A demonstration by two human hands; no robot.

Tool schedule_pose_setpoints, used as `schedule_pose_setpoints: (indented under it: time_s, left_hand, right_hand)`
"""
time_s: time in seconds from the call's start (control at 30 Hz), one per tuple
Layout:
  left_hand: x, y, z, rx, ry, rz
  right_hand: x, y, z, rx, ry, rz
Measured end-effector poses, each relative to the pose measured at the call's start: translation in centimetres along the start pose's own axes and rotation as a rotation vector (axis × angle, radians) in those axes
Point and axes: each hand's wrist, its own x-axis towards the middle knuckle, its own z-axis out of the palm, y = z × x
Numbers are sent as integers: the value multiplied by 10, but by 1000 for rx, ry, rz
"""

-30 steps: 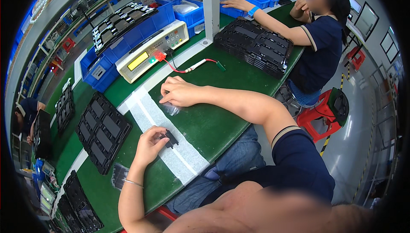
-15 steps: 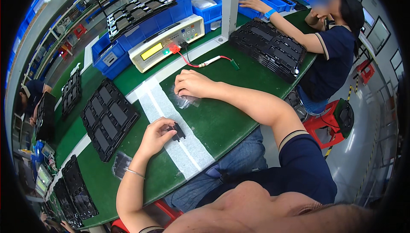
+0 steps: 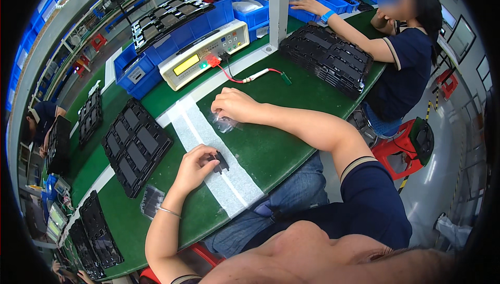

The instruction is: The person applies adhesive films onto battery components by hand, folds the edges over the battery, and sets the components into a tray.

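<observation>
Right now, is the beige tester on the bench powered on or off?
On. The beige tester shows a lit yellow display and a green indicator on its front panel; red leads run from it across the green mat.

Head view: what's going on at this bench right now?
A person sits at a green workbench. Their left hand pinches a small black part over the pale strip along the bench. Their right hand rests on a small clear plastic bag. A black tray lies to the left, and a cream test box with a red lead sits behind. A co-worker sits alongside at another tray stack.
</observation>
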Motion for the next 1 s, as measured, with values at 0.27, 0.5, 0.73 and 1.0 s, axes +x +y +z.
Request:
schedule_pose_setpoints:
  time_s: [0.27, 0.5, 0.73, 1.0]
  left_hand:
    - [0, -2, 0, 16, 10, 14]
    - [0, -6, 0, 36, 11, 26]
    - [0, -7, -1, 16, 8, 22]
    - [0, -6, -1, 22, 2, 28]
  right_hand:
    - [-2, -2, 1, -9, 1, -37]
    - [-3, 0, 1, 36, 49, -99]
    - [-1, 1, -4, 60, 44, -88]
    - [-2, 7, -4, 32, 51, -92]
